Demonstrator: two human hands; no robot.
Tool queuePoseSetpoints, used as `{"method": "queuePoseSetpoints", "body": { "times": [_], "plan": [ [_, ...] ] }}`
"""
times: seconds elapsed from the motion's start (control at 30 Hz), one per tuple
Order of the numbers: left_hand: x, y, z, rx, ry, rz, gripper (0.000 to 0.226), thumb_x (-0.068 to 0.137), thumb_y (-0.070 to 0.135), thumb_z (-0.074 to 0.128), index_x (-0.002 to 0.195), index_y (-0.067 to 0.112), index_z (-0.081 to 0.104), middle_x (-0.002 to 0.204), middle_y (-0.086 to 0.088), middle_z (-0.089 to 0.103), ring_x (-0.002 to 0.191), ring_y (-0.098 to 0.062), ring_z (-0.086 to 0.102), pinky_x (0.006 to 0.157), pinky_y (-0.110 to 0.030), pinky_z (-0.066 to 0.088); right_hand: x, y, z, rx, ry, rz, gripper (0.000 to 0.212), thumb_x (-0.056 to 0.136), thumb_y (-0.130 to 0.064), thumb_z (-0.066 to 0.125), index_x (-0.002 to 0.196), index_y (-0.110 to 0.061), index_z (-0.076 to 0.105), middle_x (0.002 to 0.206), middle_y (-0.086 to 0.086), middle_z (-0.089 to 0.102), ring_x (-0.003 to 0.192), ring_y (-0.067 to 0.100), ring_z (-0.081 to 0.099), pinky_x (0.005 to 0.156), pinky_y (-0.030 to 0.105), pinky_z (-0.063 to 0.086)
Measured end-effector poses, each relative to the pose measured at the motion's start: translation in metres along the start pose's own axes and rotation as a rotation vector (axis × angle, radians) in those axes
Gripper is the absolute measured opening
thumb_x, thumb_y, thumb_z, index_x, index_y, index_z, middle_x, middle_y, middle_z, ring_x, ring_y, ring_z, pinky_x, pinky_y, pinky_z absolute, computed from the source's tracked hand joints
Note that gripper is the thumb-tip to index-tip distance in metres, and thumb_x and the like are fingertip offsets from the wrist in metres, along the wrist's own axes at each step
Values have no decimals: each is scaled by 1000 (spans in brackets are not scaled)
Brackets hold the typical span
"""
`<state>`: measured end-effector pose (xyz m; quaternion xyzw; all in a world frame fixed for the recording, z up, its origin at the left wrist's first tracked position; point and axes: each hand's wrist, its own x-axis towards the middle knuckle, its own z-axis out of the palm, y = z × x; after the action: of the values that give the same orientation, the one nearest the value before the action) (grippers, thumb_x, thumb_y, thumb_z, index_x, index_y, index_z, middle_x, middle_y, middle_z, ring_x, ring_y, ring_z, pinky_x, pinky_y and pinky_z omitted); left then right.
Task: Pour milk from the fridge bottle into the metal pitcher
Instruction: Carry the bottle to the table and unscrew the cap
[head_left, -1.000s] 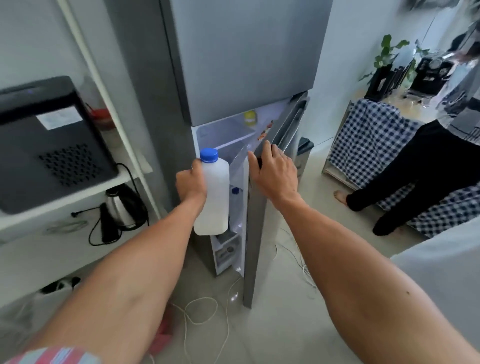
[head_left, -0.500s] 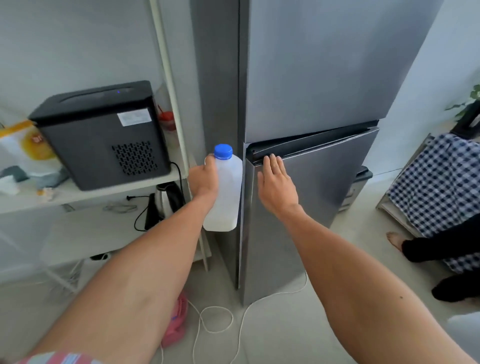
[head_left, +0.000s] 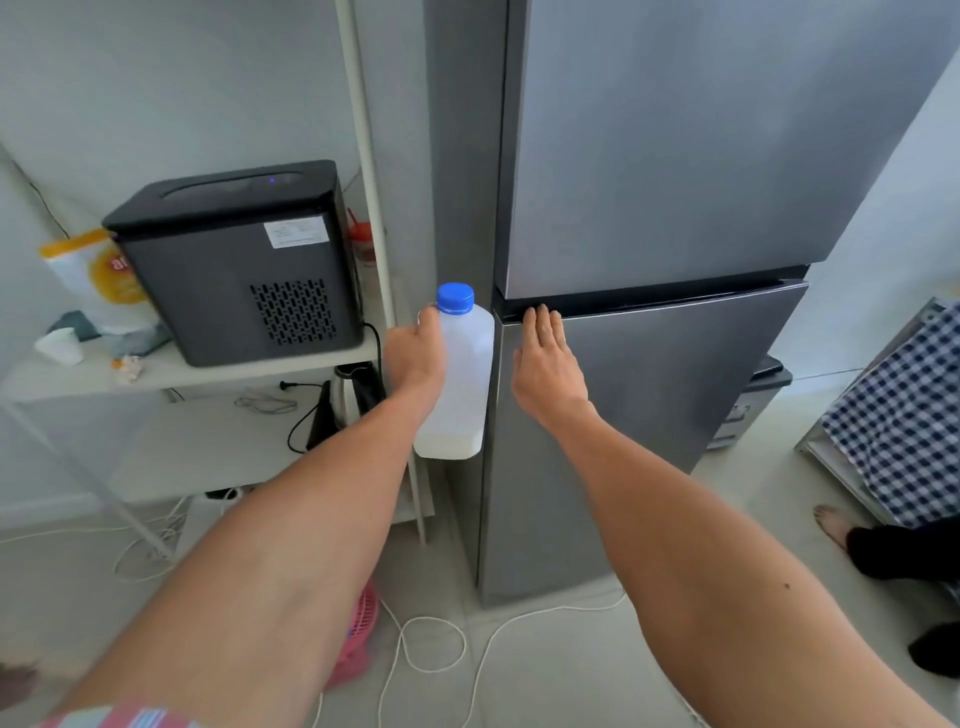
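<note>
My left hand (head_left: 415, 358) grips a white plastic milk bottle (head_left: 462, 384) with a blue cap (head_left: 455, 298), held upright just left of the grey fridge (head_left: 675, 156). Only a little milk shows at the bottle's bottom. My right hand (head_left: 545, 364) lies flat, fingers together, against the top left corner of the lower fridge door (head_left: 649, 415), which is closed. No metal pitcher is in view.
A white shelf rack (head_left: 208, 371) to the left carries a black machine (head_left: 239, 265), a bag and a cup; a kettle (head_left: 358, 395) sits lower down. White cables (head_left: 431, 644) and a pink basket (head_left: 358, 639) lie on the floor. Another person's foot (head_left: 836, 525) is at right beside a checked cloth (head_left: 904, 410).
The lower fridge door went from ajar to fully closed under my right hand. The view swung left, and the bottle stayed in my left hand beside the fridge.
</note>
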<state>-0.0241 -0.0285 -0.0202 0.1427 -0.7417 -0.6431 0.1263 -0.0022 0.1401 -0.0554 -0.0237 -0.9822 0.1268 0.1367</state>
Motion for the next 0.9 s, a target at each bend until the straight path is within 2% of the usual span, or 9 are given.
{"method": "queuePoseSetpoints", "body": {
  "times": [0.2,0.3,0.37,0.43,0.5,0.57,0.67,0.73,0.9],
  "plan": [
    [-4,-2,7,-15,2,-8,56,77,48,52,37,17,28,42,5,33,46,-23,30,54,-35,30,-1,6,-2,-24,-28,-24,69,108,-14,36,167,-6,1,176,8,-2,162,25,-5,126,45,25],
    [-9,0,10,-40,-14,-9,50,79,44,54,46,20,26,43,6,30,45,-21,27,52,-32,26,-7,5,-2,32,-15,-9,67,110,-25,36,167,-8,5,176,5,-1,162,22,0,123,46,27],
    [-12,1,10,-58,-12,-10,48,81,42,55,52,18,26,45,6,31,47,-19,27,51,-31,25,-19,4,3,46,91,-8,58,110,-24,38,163,-6,24,172,11,19,155,28,26,112,45,38],
    [-17,3,11,-71,-12,-18,46,80,43,55,54,19,26,49,3,32,49,-20,28,52,-32,25,-35,3,14,76,190,-8,39,109,-21,39,143,-6,48,148,13,49,124,36,54,92,46,46],
    [-21,7,11,-82,-18,-25,46,78,45,56,54,20,25,51,3,31,52,-21,28,53,-34,26,-48,0,27,266,139,126,26,109,-25,35,112,-11,56,115,8,60,95,35,58,79,44,45],
    [-25,10,11,-97,-35,-29,45,76,47,55,55,21,25,53,1,33,55,-21,29,55,-35,27,-55,-5,33,575,-65,378,33,106,-36,30,91,-16,52,96,2,59,87,31,56,77,42,46],
    [-30,14,10,-109,-70,-33,44,74,51,54,55,22,27,57,-1,35,56,-21,31,55,-35,27,-63,-15,38,1016,-351,691,51,101,-50,27,102,-13,63,97,6,63,89,28,62,83,40,51],
    [-35,17,11,-102,-80,-34,44,74,52,54,55,21,30,55,0,38,54,-21,33,53,-34,29,-68,-18,41,1202,-458,789,57,101,-58,28,116,-18,65,109,7,72,103,29,70,93,44,56],
    [-47,22,14,-141,-142,-24,42,78,47,55,62,13,38,64,-9,38,60,-21,34,56,-35,29,-76,-17,41,1499,-368,857,46,102,-55,40,120,-23,67,113,6,78,101,29,75,87,46,63]
  ]
}}
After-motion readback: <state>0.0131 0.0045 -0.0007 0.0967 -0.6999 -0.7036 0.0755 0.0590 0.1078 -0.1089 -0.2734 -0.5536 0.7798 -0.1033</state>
